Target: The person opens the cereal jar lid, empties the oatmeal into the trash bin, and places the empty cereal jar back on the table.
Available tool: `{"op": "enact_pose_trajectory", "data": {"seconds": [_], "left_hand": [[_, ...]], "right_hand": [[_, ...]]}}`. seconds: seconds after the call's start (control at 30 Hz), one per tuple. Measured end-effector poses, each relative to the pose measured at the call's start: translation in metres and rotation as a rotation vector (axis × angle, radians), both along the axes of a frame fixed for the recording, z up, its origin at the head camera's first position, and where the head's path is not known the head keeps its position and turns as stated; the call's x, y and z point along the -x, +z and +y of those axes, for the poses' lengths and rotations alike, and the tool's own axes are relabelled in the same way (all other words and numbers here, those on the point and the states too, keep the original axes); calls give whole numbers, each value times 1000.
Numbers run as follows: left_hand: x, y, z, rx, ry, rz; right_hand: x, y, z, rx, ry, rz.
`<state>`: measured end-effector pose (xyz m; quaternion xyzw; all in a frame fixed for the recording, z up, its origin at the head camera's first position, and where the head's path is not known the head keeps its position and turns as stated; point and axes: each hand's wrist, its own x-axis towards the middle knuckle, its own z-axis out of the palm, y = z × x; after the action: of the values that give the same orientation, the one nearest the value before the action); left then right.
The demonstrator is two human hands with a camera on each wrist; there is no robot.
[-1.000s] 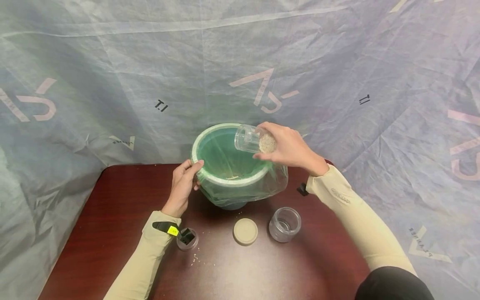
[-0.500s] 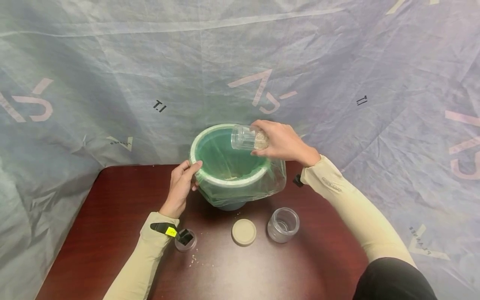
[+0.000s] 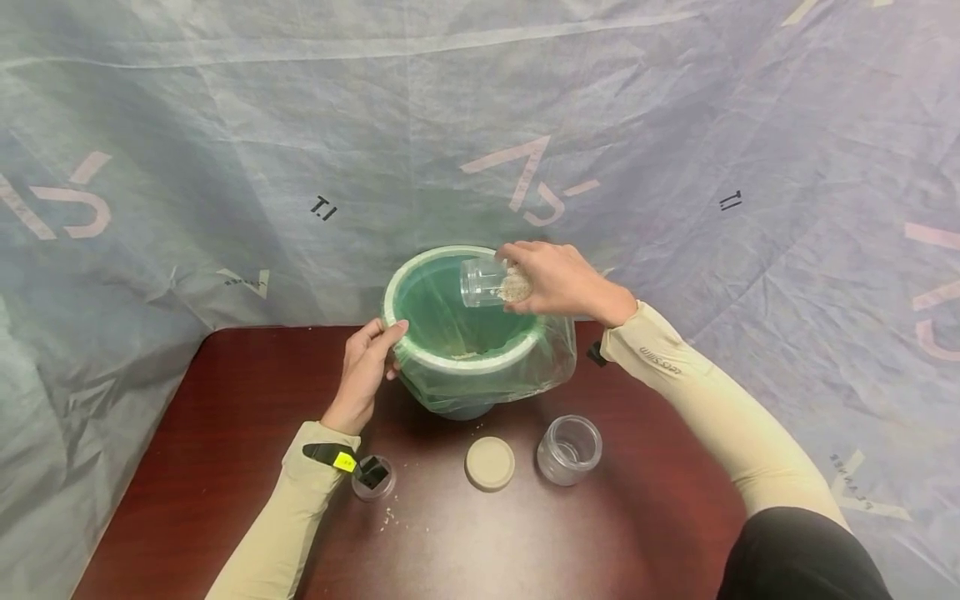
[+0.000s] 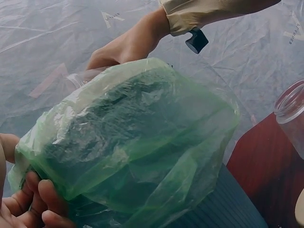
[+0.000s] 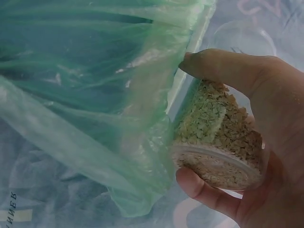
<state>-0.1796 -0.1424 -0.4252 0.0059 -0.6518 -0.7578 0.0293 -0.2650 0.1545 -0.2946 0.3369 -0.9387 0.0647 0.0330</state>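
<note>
A clear jar (image 3: 482, 283) partly filled with pale flakes (image 5: 218, 128) lies tilted on its side over the bin, its mouth toward the left. My right hand (image 3: 558, 279) grips it around its lower end. Below stands a trash bin (image 3: 459, 412) lined with a thin green plastic bag (image 4: 142, 142), which is folded over the rim. On the rim's left side my left hand (image 3: 363, 371) pinches the bag and edge, thumb on top and fingers underneath. A few flakes lie in the bottom of the bag.
In front of the bin, a round beige lid (image 3: 491, 463) lies on the dark red table (image 3: 247, 433). An open clear jar (image 3: 570, 450) stands right of it. A small clear round container (image 3: 375, 478) sits beneath my left wrist, with scattered flakes nearby. Grey fabric (image 3: 405, 125) hangs behind.
My right hand has shifted slightly left with the tilted jar, and the flakes inside have spread a little toward its mouth. My left hand stays at the rim.
</note>
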Motion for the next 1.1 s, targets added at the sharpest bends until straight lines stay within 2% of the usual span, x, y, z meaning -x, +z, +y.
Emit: {"op": "enact_pose_trajectory", "data": {"seconds": [0.37, 0.63, 1.1], "left_hand": [[-2, 0, 0, -13, 2, -3], [-3, 2, 1, 0, -7, -3], [-3, 1, 1, 8, -13, -6]], "right_hand": [[-1, 3, -2, -55, 60, 72], [0, 5, -1, -116, 69, 105], [-1, 6, 0, -151, 109, 172]]}}
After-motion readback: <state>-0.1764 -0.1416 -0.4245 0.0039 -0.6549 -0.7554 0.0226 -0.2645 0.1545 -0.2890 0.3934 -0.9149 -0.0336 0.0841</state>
